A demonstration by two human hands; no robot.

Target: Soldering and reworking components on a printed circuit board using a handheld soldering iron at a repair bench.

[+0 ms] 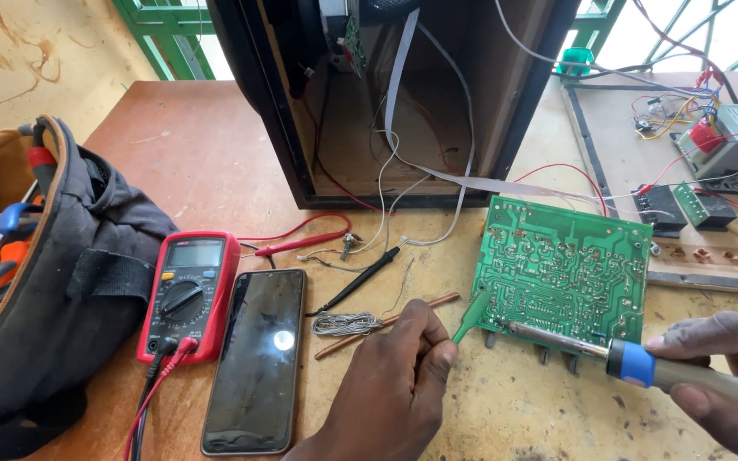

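Cabinet (386, 102) first: the open dark speaker box fills the upper middle of the frame, its wires and flat ribbon spilling down toward the green circuit board (564, 269) at centre right, which stands tilted with its solder side facing you. At the left edge sits the black tool bag (53, 290), and just right of it the red multimeter (188, 294) lies beside a dark phone (258, 358), both flat on the table (172, 154). Your right hand (719, 376), lower right, has its fingers wrapped around the blue handle of the soldering iron (634, 358), whose metal shaft lies across the board's lower edge. Your left hand (395, 384), bottom centre, pinches a slim green tool (471, 314) between closed fingertips, its tip touching the board's lower left corner. A coil of solder wire (345, 323) and a copper rod (386, 324) rest just above that hand. As I judge it, the risks are these: the board is propped only by your tool and the iron, so a slip could tip it and drag the hot shaft across the tracks or onto your left fingers; lingering heat could lift a pad; and the ribbon trailing near the board's top could get tugged or scorched if the board shifts.
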